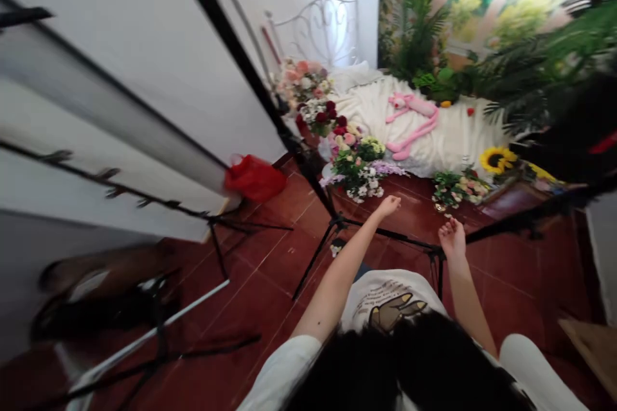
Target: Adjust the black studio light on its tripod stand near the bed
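Note:
My left hand (389, 205) is held out over the red tiled floor, near the front of the flower bunches. Its fingers are pressed together, and whatever they may hold is too small to make out. To the right, my right hand (453, 239) is turned partly palm up, with loosely curled fingers a little apart and nothing visible in them. Just beyond it sits a bunch of pink and cream flowers (460, 189). White flowers (367, 183) are nearest to my left hand. The hands are apart from each other.
Black stands (337, 221) spread legs around me. Ahead, a white draped bed (357, 106) carries a pink plush toy (424, 109); a sunflower (497, 159) is at its right front. A red bag (255, 178) lies by the left wall. Palm leaves (414, 19) hang at the back.

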A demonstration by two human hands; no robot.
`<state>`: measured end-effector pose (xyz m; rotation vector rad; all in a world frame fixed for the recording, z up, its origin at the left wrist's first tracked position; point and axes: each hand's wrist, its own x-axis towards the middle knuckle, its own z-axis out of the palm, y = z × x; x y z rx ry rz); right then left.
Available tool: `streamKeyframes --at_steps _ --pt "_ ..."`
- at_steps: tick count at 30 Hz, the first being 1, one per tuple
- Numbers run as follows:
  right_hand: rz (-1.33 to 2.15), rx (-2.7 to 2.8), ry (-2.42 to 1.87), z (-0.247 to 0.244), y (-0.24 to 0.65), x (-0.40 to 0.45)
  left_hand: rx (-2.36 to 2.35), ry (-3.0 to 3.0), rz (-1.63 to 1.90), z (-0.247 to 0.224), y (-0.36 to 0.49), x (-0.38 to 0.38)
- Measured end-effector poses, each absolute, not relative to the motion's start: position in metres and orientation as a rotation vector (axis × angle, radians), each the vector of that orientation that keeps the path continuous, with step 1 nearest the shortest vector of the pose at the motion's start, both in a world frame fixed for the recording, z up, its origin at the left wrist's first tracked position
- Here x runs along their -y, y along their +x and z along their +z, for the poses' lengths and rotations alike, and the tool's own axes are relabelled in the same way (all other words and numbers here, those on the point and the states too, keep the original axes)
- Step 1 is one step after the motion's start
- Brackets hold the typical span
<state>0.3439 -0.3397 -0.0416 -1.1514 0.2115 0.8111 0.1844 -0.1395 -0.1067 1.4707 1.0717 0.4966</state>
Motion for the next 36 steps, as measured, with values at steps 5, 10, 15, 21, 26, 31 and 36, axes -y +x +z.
streamKeyframes --at_steps 5,10,15,21,26,31,36 --pt "0.791 -0.163 -0.945 -0.008 0.369 0.383 -0.579 1.52 0.4 -0.052 0.306 0.179" --pt "0.84 -0.143 -0.49 0.018 0.396 0.436 -0.113 1.606 0.386 0.008 0.392 0.248" --pt "0.968 -0.166 -0.065 0.039 0.415 0.459 0.102 1.614 0.485 0.03 0.444 0.311" --pt "1.007 -0.132 0.07 0.049 0.435 0.459 0.031 1.617 0.524 0.017 0.462 0.329" --pt "0.98 -0.165 -0.051 0.054 0.443 0.457 -0.006 1.592 0.575 0.013 0.46 0.331" --pt "0.922 -0.178 -0.225 0.059 0.444 0.453 -0.037 1.593 0.56 0.014 0.459 0.334" --pt "0.804 -0.111 -0.469 0.057 0.446 0.445 -0.041 1.593 0.557 0.016 0.458 0.332"
